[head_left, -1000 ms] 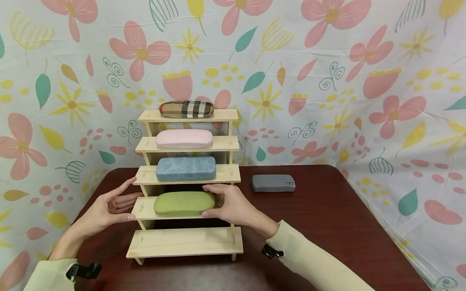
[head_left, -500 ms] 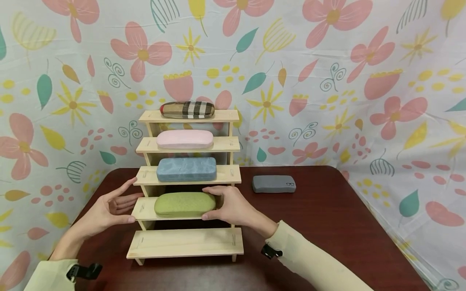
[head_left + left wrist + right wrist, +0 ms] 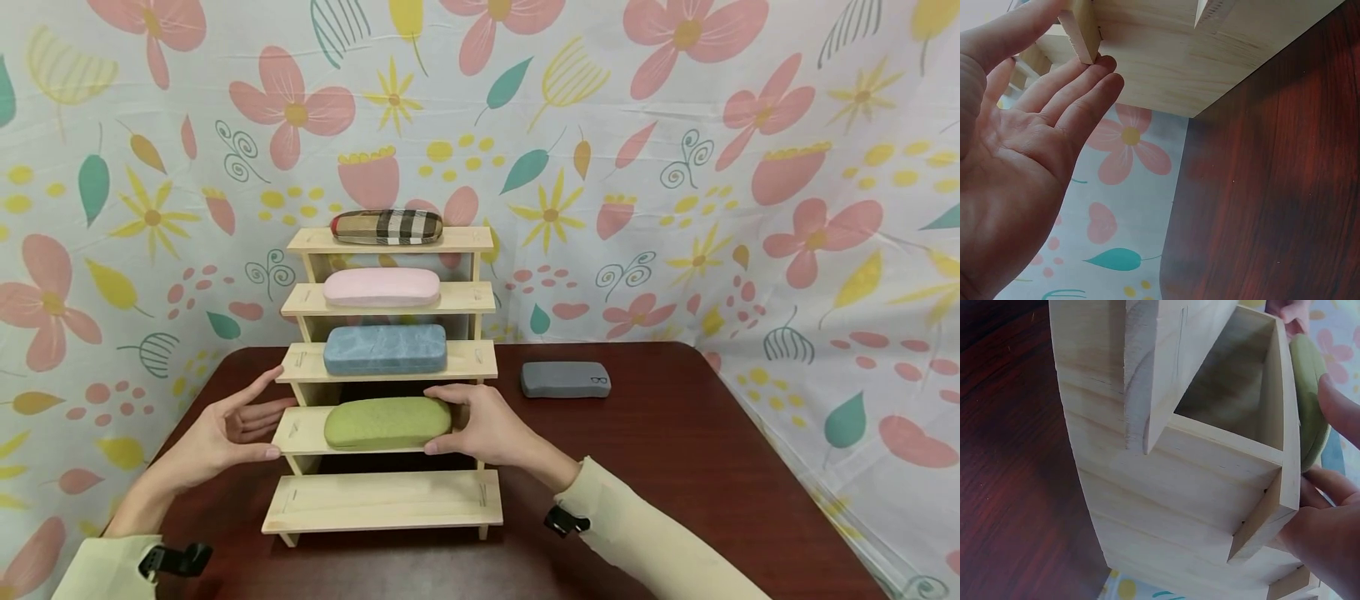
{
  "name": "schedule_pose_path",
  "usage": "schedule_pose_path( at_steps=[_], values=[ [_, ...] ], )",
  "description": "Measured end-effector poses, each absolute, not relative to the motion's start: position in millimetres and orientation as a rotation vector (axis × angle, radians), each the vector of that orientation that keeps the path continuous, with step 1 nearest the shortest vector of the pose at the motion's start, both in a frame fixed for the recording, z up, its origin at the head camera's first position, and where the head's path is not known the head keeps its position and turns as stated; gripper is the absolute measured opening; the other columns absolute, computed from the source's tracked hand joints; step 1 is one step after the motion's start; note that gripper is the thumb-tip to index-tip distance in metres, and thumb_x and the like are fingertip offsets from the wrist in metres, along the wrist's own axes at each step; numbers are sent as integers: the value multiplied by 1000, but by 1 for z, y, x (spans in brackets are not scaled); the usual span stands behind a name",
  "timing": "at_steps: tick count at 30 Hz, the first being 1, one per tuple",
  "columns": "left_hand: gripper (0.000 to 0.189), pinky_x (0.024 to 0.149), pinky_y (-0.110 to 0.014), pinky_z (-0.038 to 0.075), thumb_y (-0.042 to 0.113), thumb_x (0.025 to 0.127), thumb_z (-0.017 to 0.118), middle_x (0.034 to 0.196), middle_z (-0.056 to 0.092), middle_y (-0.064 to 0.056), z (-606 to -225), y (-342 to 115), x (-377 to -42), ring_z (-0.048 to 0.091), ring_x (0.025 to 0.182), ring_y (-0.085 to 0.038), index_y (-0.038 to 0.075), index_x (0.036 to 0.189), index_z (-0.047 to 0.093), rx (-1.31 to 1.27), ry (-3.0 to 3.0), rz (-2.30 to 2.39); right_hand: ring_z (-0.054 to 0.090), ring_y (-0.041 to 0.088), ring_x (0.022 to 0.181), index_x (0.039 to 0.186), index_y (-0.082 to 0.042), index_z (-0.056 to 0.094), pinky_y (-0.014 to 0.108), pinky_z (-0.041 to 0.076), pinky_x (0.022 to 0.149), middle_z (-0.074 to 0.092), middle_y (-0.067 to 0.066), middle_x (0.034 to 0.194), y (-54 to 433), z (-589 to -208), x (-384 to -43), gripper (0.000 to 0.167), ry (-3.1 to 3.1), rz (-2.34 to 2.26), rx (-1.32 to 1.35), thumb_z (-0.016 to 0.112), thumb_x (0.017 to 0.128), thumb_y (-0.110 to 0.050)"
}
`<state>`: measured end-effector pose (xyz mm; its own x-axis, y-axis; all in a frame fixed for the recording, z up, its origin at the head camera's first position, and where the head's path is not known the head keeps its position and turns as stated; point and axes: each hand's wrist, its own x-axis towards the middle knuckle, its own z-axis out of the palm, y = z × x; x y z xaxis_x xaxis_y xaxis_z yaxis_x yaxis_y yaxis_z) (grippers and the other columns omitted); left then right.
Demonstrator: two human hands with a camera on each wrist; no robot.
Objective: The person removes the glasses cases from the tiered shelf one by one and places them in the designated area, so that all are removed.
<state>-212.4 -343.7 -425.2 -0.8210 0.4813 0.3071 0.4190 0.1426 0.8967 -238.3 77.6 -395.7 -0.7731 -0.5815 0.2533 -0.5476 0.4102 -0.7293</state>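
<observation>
A wooden stepped rack (image 3: 382, 502) holds glasses cases on its tiers. My right hand (image 3: 487, 427) grips the right end of a green glasses case (image 3: 384, 423) on the second tier from the bottom, thumb in front and fingers behind. In the right wrist view, the same green case (image 3: 1309, 394) lies along the shelf board, with its far end near the left hand. My left hand (image 3: 201, 440) is at the rack's left side, thumb tip at the second tier's end and index fingertip at the tier above. Its fingers (image 3: 1079, 109) extend nearly straight against the wood in the left wrist view.
A blue case (image 3: 385, 349), a pink case (image 3: 381, 287) and a plaid case (image 3: 387, 227) each occupy a higher tier. On the dark red-brown table (image 3: 645, 483), a grey case (image 3: 566, 380) lies right of the rack. A flowered cloth (image 3: 555, 125) hangs behind.
The green case has slid slightly to the right along its tier, with the right hand moving along with it. The left hand stays in place at the rack's side.
</observation>
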Motion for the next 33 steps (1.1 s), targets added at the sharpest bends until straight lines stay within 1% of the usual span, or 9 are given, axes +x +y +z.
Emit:
schedule_pose_path(
  at_steps=[3, 6, 11, 16, 18, 21, 23, 28, 33],
  values=[
    [105, 99, -29, 55, -19, 88, 74, 154, 54, -9, -425, -343, -212, 56, 138, -15, 9, 170, 16, 942, 2335, 1800, 64, 14, 113, 145, -11, 65, 35, 56, 89, 66, 5, 141, 78, -396, -239, 73, 2588, -1333, -1042, 96, 80, -21],
    [104, 100, -29, 54, -21, 88, 72, 155, 53, -8, -426, -344, -212, 55, 138, -14, 8, 170, 15, 966, 2324, 1801, 64, 13, 109, 144, -11, 66, 39, 57, 86, 67, 5, 141, 78, -397, -239, 71, 2578, -1349, -1034, 96, 80, -20],
    [105, 100, -30, 54, -18, 88, 75, 155, 53, -9, -428, -343, -212, 55, 138, -14, 10, 170, 16, 927, 2352, 1785, 63, 15, 122, 143, -10, 67, 40, 56, 93, 67, 5, 140, 80, -398, -237, 70, 2578, -1354, -1035, 96, 80, -17],
    [107, 101, -31, 54, -17, 87, 77, 156, 50, -14, -428, -344, -212, 54, 138, -15, 10, 170, 16, 907, 2375, 1770, 64, 14, 115, 144, -9, 66, 38, 57, 90, 67, 6, 139, 80, -397, -239, 71, 2563, -1349, -1047, 96, 80, -18],
    [107, 100, -31, 54, -17, 86, 77, 155, 51, -17, -427, -344, -213, 55, 138, -15, 11, 171, 17, 904, 2382, 1768, 65, 14, 116, 145, -10, 65, 37, 56, 91, 68, 5, 139, 80, -396, -240, 73, 2569, -1345, -1044, 97, 79, -20],
    [108, 99, -32, 55, -17, 86, 77, 154, 51, -20, -425, -343, -213, 55, 138, -16, 12, 171, 17, 895, 2380, 1775, 63, 14, 123, 145, -11, 65, 34, 54, 97, 67, 4, 140, 79, -395, -241, 75, 2578, -1332, -1041, 98, 78, -22],
    [108, 98, -32, 55, -16, 86, 78, 154, 52, -18, -425, -343, -213, 55, 138, -15, 12, 171, 17, 883, 2372, 1779, 62, 15, 125, 145, -11, 65, 33, 53, 99, 67, 4, 140, 78, -394, -241, 75, 2578, -1325, -1044, 98, 78, -23],
    [109, 97, -32, 56, -15, 86, 78, 153, 53, -12, -426, -343, -212, 55, 137, -13, 13, 171, 16, 863, 2364, 1785, 63, 16, 125, 146, -10, 64, 32, 53, 98, 66, 5, 141, 76, -395, -239, 75, 2574, -1318, -1041, 97, 79, -24],
    [107, 98, -32, 56, -17, 87, 76, 153, 54, -11, -426, -343, -212, 55, 138, -13, 11, 171, 16, 893, 2348, 1793, 62, 15, 127, 145, -11, 65, 32, 53, 98, 67, 5, 141, 76, -396, -239, 74, 2583, -1321, -1030, 97, 79, -23]
  ],
)
